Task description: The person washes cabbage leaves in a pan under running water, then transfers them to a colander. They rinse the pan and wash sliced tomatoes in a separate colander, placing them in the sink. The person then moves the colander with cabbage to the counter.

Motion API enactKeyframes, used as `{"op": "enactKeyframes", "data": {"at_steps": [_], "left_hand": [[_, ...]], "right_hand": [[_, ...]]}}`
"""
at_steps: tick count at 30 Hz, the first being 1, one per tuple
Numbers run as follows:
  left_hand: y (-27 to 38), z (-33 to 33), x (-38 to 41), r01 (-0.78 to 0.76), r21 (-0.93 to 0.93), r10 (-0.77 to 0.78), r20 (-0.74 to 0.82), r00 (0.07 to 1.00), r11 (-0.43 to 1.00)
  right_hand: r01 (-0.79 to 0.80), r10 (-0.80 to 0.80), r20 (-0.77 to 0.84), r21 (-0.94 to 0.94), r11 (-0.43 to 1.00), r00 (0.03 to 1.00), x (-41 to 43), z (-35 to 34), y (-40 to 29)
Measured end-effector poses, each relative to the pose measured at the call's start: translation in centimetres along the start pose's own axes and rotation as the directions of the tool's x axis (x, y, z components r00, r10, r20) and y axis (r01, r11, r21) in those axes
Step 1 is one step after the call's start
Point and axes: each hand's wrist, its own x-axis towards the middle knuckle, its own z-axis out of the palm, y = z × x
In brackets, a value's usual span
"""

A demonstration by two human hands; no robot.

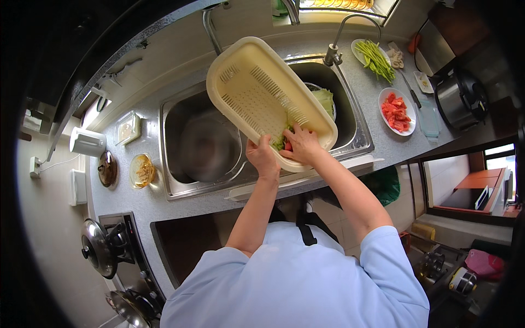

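Note:
A cream plastic draining basket (250, 90) with slotted sides is held at a slant over the double sink. My left hand (263, 158) grips its near rim, thumb on top. Inside the basket's near end, my right hand (302, 143) has its fingers curled over green leafy scraps (280, 142) and a small red piece (288, 146). My palm hides part of them. Behind the basket, pale green leaves (325, 100) sit in a partly covered round vessel in the right sink bowl (348, 123). A round metal basin (205, 147) looks blurred in the left bowl.
Right of the sink are a plate of cut tomatoes (397, 111), green stalks (375, 61), a knife (412, 92) and an electric cooker (459, 98). To the left stand a glass bowl (142, 170), a lidded container (127, 128) and a white jug (87, 142). Faucets rise behind; a gas stove (127, 242) sits lower left.

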Motion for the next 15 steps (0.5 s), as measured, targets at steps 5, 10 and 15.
{"op": "enactKeyframes", "data": {"at_steps": [5,10,15], "left_hand": [[-1.7,1.8,-2.0,-0.031,0.068,0.031,0.014,0.999,0.997],[-2.4,4.4,-3.4,-0.004,0.099,0.006,-0.021,1.0,0.995],[-3.1,5.5,-4.8,-0.001,0.116,0.006,-0.04,0.999,0.993]], "right_hand": [[0.154,-0.17,0.072,0.195,0.969,0.983,-1.4,0.7,3.6],[0.217,-0.323,0.239,0.381,0.899,0.916,-0.7,-0.4,7.5],[-0.061,-0.169,0.263,0.685,0.726,0.95,-1.2,-2.5,9.1]]}}
